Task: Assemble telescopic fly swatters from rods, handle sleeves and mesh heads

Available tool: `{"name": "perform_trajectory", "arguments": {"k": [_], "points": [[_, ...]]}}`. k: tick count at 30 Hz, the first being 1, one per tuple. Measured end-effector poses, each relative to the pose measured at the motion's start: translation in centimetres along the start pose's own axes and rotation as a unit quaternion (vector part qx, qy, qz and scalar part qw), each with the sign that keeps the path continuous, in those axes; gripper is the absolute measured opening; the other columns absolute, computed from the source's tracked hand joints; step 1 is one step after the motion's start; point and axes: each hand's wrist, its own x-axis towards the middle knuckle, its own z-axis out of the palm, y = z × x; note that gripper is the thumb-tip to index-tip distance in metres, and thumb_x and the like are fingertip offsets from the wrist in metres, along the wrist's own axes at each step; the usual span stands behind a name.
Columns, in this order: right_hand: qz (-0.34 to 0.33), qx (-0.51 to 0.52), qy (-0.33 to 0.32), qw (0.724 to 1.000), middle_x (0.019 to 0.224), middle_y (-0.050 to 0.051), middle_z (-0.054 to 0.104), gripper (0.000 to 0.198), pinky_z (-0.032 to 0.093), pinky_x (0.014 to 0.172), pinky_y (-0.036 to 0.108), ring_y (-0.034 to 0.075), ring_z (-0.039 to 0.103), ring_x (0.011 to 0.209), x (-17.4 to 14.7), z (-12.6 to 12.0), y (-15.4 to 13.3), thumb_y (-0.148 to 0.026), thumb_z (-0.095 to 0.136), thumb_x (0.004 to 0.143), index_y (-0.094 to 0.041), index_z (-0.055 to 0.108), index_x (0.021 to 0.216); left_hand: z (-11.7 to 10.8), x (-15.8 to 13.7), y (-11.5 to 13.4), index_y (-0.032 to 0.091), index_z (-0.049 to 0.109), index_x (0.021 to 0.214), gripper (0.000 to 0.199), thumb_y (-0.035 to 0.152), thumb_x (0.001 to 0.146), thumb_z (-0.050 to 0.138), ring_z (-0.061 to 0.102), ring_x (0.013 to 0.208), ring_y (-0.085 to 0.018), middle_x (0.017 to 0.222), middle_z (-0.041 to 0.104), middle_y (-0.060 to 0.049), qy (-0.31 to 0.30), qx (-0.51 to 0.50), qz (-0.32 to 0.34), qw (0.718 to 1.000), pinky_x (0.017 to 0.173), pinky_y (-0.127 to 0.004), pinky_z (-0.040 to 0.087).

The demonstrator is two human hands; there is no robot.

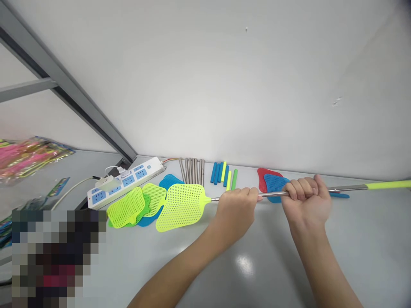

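A fly swatter point(181, 207) with a yellow-green mesh head, a thin metal telescopic rod and a yellow-green grip is stretched across the view. My left hand point(238, 214) is closed round the rod near the mesh head. Farther right, my right hand point(306, 197) grips the same rod, palm side toward me, with the handle running off the right edge. Behind my right hand lie a red mesh head point(263, 179) and a blue mesh head point(275, 185), partly hidden. Loose yellow-green mesh heads point(126, 208) overlap green and blue ones to the left.
Several metal rods point(194, 171) and short blue, yellow and green tubes point(221, 173) lie along the wall. A white power strip point(128, 182) with plugs sits at the left. Packaged items point(32, 156) rest beyond the grey frame point(80, 102). A blurred patch covers the lower left.
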Motion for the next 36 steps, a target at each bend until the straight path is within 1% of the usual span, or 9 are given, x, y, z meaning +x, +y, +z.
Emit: {"name": "perform_trajectory", "arguments": {"k": [3,9,14,20,23,30,36], "points": [[-0.006,0.013,-0.034,0.999,0.044,-0.007,0.007,0.035,0.02,0.031,0.02,0.007,0.012,0.036,-0.3,0.3,0.0,-0.019,0.042,0.077,-0.019,0.014,0.055,-0.4,-0.2,0.5,0.019,0.044,0.069,0.023,0.021,0.085,0.028,0.043,0.047,-0.012,0.056,0.051,0.002,-0.005,-0.006,-0.021,1.0,0.043,-0.025,0.018],[0.03,0.065,-0.057,0.996,0.043,-0.007,0.005,0.038,0.017,0.03,0.021,0.008,0.007,0.035,-0.4,0.2,0.5,-0.022,0.041,0.079,-0.019,0.01,0.056,-1.5,-0.9,1.4,0.019,0.041,0.066,0.018,0.018,0.082,0.032,0.042,0.046,-0.013,0.054,0.049,0.002,0.004,-0.007,-0.068,0.998,0.044,-0.025,0.017],[0.04,0.086,-0.085,0.992,0.043,-0.007,0.004,0.039,0.015,0.03,0.022,0.008,0.005,0.036,-0.8,0.4,0.6,-0.022,0.04,0.079,-0.019,0.01,0.055,-1.9,-1.2,1.9,0.02,0.042,0.067,0.015,0.017,0.079,0.034,0.04,0.044,-0.012,0.051,0.047,0.003,0.005,-0.029,-0.09,0.996,0.043,-0.025,0.015],[0.042,0.08,-0.095,0.991,0.043,-0.007,0.003,0.039,0.014,0.03,0.022,0.008,0.004,0.036,-1.3,0.8,0.4,-0.024,0.039,0.08,-0.018,0.009,0.054,-1.8,-1.2,1.9,0.02,0.045,0.072,0.017,0.019,0.081,0.031,0.043,0.045,-0.011,0.053,0.05,0.004,-0.015,-0.075,-0.1,0.992,0.042,-0.024,0.015],[0.044,0.083,-0.094,0.991,0.042,-0.007,0.003,0.04,0.013,0.03,0.022,0.008,0.004,0.036,-1.3,0.8,0.6,-0.024,0.038,0.08,-0.018,0.009,0.054,-1.9,-1.2,1.9,0.021,0.047,0.074,0.017,0.02,0.081,0.031,0.043,0.045,-0.012,0.053,0.049,0.004,-0.019,-0.072,-0.103,0.992,0.042,-0.024,0.015],[0.067,0.079,-0.081,0.991,0.041,-0.007,0.004,0.039,0.013,0.03,0.022,0.008,0.005,0.035,-1.6,0.6,1.4,-0.025,0.038,0.08,-0.018,0.01,0.053,-2.3,-1.2,2.0,0.019,0.047,0.067,0.024,0.022,0.082,0.029,0.041,0.043,-0.011,0.049,0.047,0.002,-0.039,-0.065,-0.132,0.988,0.042,-0.026,0.013],[0.067,0.07,-0.072,0.993,0.041,-0.007,0.004,0.039,0.015,0.03,0.021,0.008,0.006,0.034,-1.7,0.8,1.5,-0.025,0.038,0.08,-0.018,0.011,0.053,-2.0,-1.2,2.0,0.019,0.046,0.065,0.026,0.023,0.083,0.027,0.036,0.039,-0.01,0.045,0.042,0.003,-0.042,-0.078,-0.14,0.986,0.041,-0.025,0.014]]}}
